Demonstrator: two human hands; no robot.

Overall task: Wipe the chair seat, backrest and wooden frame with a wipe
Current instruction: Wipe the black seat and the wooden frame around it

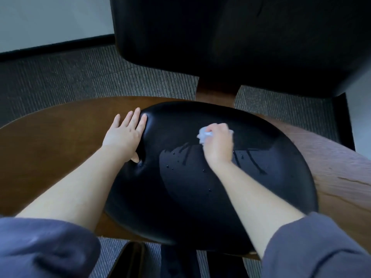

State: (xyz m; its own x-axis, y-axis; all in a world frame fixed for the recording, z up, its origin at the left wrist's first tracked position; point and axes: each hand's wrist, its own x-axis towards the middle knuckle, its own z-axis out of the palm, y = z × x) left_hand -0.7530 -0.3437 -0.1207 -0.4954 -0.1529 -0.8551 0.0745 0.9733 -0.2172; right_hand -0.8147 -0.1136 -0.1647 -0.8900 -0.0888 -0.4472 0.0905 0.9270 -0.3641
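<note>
grey ribbed carpet (80, 77) meets a pale wall (50, 19) along a black skirting board (56, 46).

A grey ribbed carpet floor (70, 77) bears a brown wooden chair frame (50, 147) with a black padded seat (190, 197).

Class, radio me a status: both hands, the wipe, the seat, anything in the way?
Left hand flat on seat cushion edge, open. Right hand grips wipe mid-seat. Wet streaks on cushion. Nothing blocking.
</note>
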